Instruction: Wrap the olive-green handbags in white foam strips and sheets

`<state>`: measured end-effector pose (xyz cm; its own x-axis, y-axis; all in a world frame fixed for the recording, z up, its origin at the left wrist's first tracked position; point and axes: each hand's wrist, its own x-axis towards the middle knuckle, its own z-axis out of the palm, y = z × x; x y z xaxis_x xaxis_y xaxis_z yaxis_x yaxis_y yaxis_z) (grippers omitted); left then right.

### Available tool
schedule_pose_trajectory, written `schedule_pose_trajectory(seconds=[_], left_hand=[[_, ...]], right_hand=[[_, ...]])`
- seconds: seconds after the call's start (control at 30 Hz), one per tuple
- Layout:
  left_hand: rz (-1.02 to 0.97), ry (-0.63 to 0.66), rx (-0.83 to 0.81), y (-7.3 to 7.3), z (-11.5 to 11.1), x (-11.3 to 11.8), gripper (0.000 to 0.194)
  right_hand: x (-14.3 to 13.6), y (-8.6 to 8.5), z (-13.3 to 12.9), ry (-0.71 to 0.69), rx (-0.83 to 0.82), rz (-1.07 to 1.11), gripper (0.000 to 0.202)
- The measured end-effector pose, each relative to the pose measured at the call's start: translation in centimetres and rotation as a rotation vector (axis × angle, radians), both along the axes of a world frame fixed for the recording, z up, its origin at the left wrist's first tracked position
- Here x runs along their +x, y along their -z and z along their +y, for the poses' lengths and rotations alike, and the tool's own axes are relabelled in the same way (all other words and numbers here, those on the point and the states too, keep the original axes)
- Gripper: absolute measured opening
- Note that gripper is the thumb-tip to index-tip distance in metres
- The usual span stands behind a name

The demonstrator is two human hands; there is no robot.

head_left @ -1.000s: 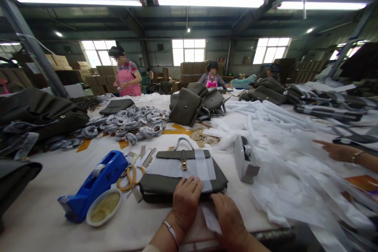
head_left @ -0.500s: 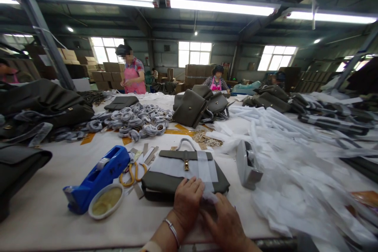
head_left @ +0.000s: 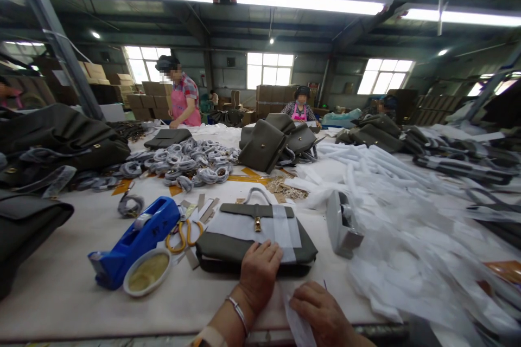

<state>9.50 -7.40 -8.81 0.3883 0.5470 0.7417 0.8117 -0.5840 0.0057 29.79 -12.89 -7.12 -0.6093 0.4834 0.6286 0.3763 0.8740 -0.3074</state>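
Note:
A dark olive handbag (head_left: pixel 220 246) lies in front of me, a gold clasp on its front. White sheet (head_left: pixel 234 227) covers part of its flap, and a whitish strip (head_left: pixel 280 222) runs down over the right side. My left hand (head_left: pixel 260 265) rests flat on the bag's lower front, fingers close together. Nearer the table edge, my right hand (head_left: pixel 321 312) has its fingers closed on a thin white strip of wrapping (head_left: pixel 299 320) that hangs down. That hand is apart from the bag.
Left of the bag are a blue tape dispenser (head_left: pixel 136 241), a white dish (head_left: pixel 147 272) and yellow-handled scissors (head_left: pixel 185 236). A grey tape dispenser (head_left: pixel 344 225) stands right, beside heaped white wrapping (head_left: pixel 407 260). Coiled straps (head_left: pixel 195 160) and more bags (head_left: pixel 264 143) lie behind. Two co-workers stand across the table.
My right hand has moved down and away from the bag with the white strip. My left hand stays on the bag. A coiled strap now lies behind the blue dispenser.

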Motion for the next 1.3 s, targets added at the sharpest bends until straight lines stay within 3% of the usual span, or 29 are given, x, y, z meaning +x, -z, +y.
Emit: schedule_pose_trajectory(seconds=[0.27, 0.5, 0.7, 0.83, 1.0, 1.1, 1.3], left_hand=[[0.023, 0.017, -0.009, -0.4, 0.2, -0.1, 0.031], [0.023, 0.006, -0.020, -0.5, 0.0, -0.1, 0.034], [0.012, 0.015, -0.005, -0.3, 0.0, -0.1, 0.036], [0.020, 0.013, -0.023, -0.2, 0.0, -0.1, 0.033], [0.003, 0.014, -0.029, -0.2, 0.0, 0.0, 0.033], [-0.018, 0.006, -0.040, -0.2, 0.0, 0.0, 0.033], [-0.025, 0.017, -0.029, -0.1, -0.1, -0.1, 0.033]], right_hand=[[-1.4, -2.2, 1.4, 0.073, -0.291, 0.226, 0.026], [-1.8, -1.2, 2.5, 0.199, -0.505, 0.332, 0.035], [-1.6, 0.1, 1.1, 0.402, -0.330, 0.265, 0.018], [-1.9, 1.4, 0.4, 0.527, -0.343, 0.238, 0.012], [-2.6, 2.0, 0.9, 0.410, -0.361, 0.309, 0.018], [-3.0, 1.6, 1.0, 0.325, -0.339, 0.237, 0.022], [-3.1, 1.8, 0.9, 0.474, -0.159, -0.019, 0.012]])
